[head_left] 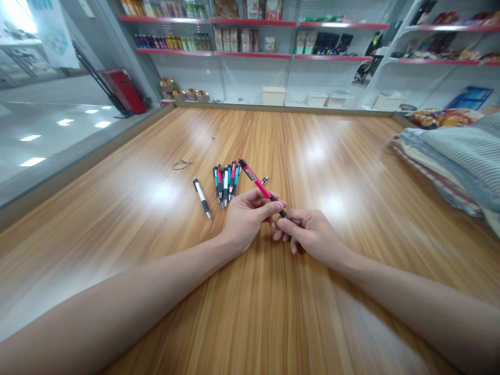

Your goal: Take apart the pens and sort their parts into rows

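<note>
Above the middle of the table a pink ballpoint pen (255, 181) with a black clip and black grip slants between my hands. My left hand (248, 213) pinches it near the grip with thumb and fingers. At its lower tip end, the thumb and fingers of my right hand (310, 232) are closed. Just beyond my left hand lies a bunch of pens (225, 182) in teal, pink and white with black grips. One white pen (201, 198) rests apart to the left. Another pen's end (265, 180) shows behind the pink one, mostly hidden.
A thin looped cord (182, 164) and a small shiny bit (213, 136) lie farther back on the wooden table (156, 291). Folded cloths (457, 161) are stacked at the right edge. Stocked shelves (253, 54) stand behind, and a red case (123, 91) is on the floor at left.
</note>
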Tool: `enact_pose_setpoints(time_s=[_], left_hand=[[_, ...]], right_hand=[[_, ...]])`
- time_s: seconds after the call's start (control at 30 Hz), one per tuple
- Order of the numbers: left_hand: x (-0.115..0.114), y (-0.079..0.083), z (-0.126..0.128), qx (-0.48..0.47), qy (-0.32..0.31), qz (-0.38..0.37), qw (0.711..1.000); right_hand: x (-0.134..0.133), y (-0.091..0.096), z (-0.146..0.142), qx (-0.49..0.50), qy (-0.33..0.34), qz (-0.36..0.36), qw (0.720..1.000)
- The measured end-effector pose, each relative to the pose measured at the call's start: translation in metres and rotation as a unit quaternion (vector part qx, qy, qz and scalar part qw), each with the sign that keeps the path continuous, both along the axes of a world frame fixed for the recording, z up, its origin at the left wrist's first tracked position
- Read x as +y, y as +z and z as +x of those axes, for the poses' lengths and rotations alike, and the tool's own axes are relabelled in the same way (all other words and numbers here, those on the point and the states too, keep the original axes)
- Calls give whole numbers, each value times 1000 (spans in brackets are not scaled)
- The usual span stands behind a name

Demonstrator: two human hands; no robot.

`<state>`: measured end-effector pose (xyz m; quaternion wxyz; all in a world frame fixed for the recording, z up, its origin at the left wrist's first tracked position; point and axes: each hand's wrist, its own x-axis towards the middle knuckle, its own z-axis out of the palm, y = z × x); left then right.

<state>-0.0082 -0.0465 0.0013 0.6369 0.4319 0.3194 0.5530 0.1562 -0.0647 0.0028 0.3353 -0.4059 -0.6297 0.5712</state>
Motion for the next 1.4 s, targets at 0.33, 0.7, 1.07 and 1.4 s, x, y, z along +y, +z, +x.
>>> enact_pose_setpoints(time_s=[0.33, 0.7, 1.07, 1.4], left_hand=[[5, -3, -1, -31, -13, -4, 999], [6, -6, -3, -8, -32, 17, 999], [6, -7, -2, 8, -28, 19, 999], [6, -7, -2, 9, -36, 24, 999]], right_hand=[[4, -6, 9, 78, 28, -52, 995], [4, -5, 10, 57, 39, -62, 996], [3, -7, 10, 99, 7, -68, 993], [5, -6, 10, 81, 39, -75, 993]])
